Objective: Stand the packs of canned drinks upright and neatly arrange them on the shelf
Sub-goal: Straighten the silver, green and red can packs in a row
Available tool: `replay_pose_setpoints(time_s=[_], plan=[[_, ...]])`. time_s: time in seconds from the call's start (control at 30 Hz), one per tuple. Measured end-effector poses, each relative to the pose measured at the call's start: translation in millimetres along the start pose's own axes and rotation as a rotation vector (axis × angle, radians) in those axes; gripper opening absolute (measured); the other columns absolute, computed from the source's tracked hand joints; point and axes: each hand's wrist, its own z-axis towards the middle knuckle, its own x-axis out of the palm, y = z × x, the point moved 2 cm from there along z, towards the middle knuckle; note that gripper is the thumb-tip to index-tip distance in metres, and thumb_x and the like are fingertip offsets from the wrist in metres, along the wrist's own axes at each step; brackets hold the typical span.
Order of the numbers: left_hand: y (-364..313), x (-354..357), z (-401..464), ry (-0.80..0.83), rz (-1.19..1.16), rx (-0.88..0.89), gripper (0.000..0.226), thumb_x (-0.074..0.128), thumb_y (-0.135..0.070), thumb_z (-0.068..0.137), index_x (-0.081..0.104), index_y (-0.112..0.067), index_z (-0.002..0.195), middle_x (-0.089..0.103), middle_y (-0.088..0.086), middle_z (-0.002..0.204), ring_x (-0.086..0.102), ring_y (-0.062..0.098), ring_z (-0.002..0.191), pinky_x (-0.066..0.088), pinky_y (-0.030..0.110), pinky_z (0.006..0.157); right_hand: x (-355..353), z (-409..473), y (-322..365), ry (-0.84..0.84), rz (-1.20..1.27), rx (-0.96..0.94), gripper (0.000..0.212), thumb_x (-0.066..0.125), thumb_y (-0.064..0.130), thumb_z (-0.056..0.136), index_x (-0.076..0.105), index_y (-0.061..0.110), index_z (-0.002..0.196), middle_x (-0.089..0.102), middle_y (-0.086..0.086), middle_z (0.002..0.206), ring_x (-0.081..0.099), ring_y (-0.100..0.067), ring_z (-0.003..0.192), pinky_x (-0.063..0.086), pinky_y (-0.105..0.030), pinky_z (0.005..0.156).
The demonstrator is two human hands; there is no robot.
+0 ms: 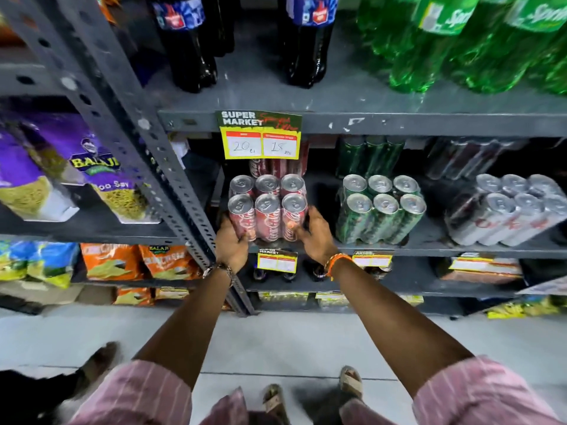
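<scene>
The red six-can pack (267, 208) stands upright at the shelf (429, 245) front, gripped between the left hand (231, 242) and the right hand (316, 236). Right of the right hand stand the green pack (379, 210), then the silver pack (506, 210), both upright.

Pink shirt with thin pale vertical stripes, sleeves rolled or cut short above the elbows, forearms bare. Left hand (231, 243): metal-link wristwatch (218, 270), silver tone with darker links, face turned outward. Right hand (317, 237): orange thread band (337, 262) wound several times round the wrist, one loose end hanging. Feet in tan open-toe sandals (350, 382) with wide straps; the pair is blurred.
</scene>
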Motion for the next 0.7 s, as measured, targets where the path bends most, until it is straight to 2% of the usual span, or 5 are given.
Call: replay_pose_setpoints(time_s=[0.2, 0.57, 0.7], plan=[[2, -2, 0, -0.01, 0.003, 0.005, 0.047, 0.065, -0.003, 0.085, 0.045, 0.0, 0.127, 0.064, 0.022, 0.12, 0.062, 0.039, 0.11, 0.05, 0.043, 0.092, 6, 3, -11, -0.004, 0.0, 0.027, 0.04, 0.067, 0.009, 0.091, 0.051, 0.01, 0.128, 0.064, -0.012, 0.13, 0.061, -0.027, 0.124, 0.049, -0.049, 0.108], [2, 0, -1, -0.006, -0.001, -0.021, 0.043, 0.065, -0.003, 0.086, 0.046, -0.001, 0.125, 0.063, 0.019, 0.124, 0.061, 0.037, 0.114, 0.048, 0.042, 0.097, 12, 6, -17, -0.016, 0.027, 0.075, 0.041, 0.066, 0.005, 0.09, 0.052, 0.013, 0.127, 0.066, -0.011, 0.129, 0.063, -0.026, 0.123, 0.05, -0.049, 0.109], [1, 0, -1, -0.01, 0.002, -0.017, 0.045, 0.064, -0.003, 0.086, 0.045, -0.002, 0.127, 0.063, 0.019, 0.125, 0.061, 0.036, 0.115, 0.049, 0.043, 0.099, 14, 5, -17, -0.032, 0.0, 0.078, 0.039, 0.069, 0.011, 0.09, 0.052, 0.012, 0.125, 0.067, -0.011, 0.127, 0.065, -0.027, 0.12, 0.053, -0.049, 0.105]])
